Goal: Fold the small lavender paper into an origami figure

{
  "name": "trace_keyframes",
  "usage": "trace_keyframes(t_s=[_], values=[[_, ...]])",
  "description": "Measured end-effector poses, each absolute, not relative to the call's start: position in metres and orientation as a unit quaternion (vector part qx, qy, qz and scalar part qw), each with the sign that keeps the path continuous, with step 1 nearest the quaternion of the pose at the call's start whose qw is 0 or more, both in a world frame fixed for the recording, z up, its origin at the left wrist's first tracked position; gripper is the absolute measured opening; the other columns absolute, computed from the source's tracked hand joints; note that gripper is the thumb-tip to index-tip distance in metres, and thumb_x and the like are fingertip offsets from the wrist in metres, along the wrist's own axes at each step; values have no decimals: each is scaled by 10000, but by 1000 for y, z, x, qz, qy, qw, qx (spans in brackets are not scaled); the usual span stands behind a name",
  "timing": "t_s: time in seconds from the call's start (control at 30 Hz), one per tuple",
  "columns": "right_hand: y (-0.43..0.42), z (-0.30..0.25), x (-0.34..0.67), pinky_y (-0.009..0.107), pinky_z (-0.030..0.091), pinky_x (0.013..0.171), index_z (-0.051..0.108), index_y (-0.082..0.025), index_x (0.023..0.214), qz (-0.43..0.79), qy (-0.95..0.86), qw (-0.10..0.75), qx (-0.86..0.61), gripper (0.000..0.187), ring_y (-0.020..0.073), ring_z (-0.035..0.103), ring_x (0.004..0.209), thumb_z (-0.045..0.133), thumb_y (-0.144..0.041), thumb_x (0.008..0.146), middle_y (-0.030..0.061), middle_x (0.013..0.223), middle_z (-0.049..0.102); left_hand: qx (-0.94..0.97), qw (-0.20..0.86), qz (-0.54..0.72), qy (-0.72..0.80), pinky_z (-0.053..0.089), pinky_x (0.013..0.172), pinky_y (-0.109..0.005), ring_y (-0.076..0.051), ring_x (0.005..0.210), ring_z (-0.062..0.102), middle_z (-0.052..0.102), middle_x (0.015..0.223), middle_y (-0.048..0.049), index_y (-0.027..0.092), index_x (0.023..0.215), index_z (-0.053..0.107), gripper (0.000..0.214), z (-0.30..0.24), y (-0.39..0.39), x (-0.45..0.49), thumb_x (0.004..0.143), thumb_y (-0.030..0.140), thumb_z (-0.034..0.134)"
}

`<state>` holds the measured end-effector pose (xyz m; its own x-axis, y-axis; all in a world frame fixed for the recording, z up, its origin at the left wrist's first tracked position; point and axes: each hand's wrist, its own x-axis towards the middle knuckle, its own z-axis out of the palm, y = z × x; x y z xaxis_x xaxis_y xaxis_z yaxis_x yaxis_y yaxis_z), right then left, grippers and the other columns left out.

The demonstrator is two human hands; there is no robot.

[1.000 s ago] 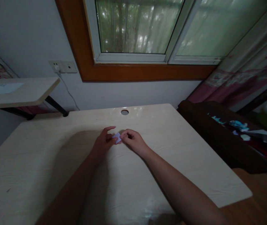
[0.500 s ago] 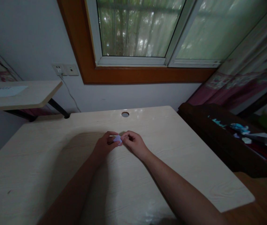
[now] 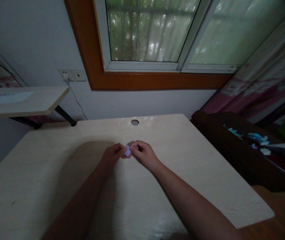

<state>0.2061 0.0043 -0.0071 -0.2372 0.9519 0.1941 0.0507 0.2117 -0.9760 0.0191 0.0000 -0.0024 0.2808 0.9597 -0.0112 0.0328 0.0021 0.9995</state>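
Observation:
Between my hands is a small piece of folded pale purple paper (image 3: 127,151), held just above the desk (image 3: 162,140). My left hand (image 3: 112,156) pinches its left side between thumb and fingers. On the right side, the thumb and fingertips of my right hand (image 3: 144,153) close on the paper's edge. The fingers partly cover the paper, so its full shape is hidden.
A round cable hole (image 3: 134,122) lies near the desk's back edge. At the left, a raised shelf (image 3: 42,103) on black legs carries a sheet of paper (image 3: 9,97). A dark brown piece of furniture (image 3: 217,133) with several items stands right of the desk.
My left fingers have shifted from a wider hold to a closer pinch on the paper, which has turned a little. My right hand keeps its grip. The view has moved slightly.

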Motion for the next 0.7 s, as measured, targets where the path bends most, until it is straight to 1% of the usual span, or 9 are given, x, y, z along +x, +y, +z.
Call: trace_keyframes(t_s=[0.3, 0.5, 0.7], values=[[5, -3, 206, 266, 439, 638, 676, -168, 822, 479, -624, 458, -415, 214, 145, 577, 655, 655, -380, 845, 26, 705, 671, 576, 561, 411, 429, 584, 701, -316, -217, 733, 742, 756, 776, -68, 157, 859, 667, 341, -5, 1, 18, 875, 490, 594], [5, -1, 204, 256, 410, 609, 669, -173, 784, 477, -604, 475, -427, 235, 122, 496, 607, 694, -406, 797, -15, 647, 582, 552, 555, 443, 437, 595, 679, -326, -212, 687, 738, 727, 732, -57, 147, 902, 640, 409, -2, 1, 18, 882, 548, 564], [6, 1, 205, 260, 398, 602, 654, -179, 777, 500, -575, 489, -425, 248, 118, 473, 594, 698, -423, 792, -19, 646, 572, 563, 552, 435, 435, 592, 728, -323, -206, 747, 742, 742, 798, -55, 156, 870, 652, 325, -5, 3, 18, 822, 476, 677]])
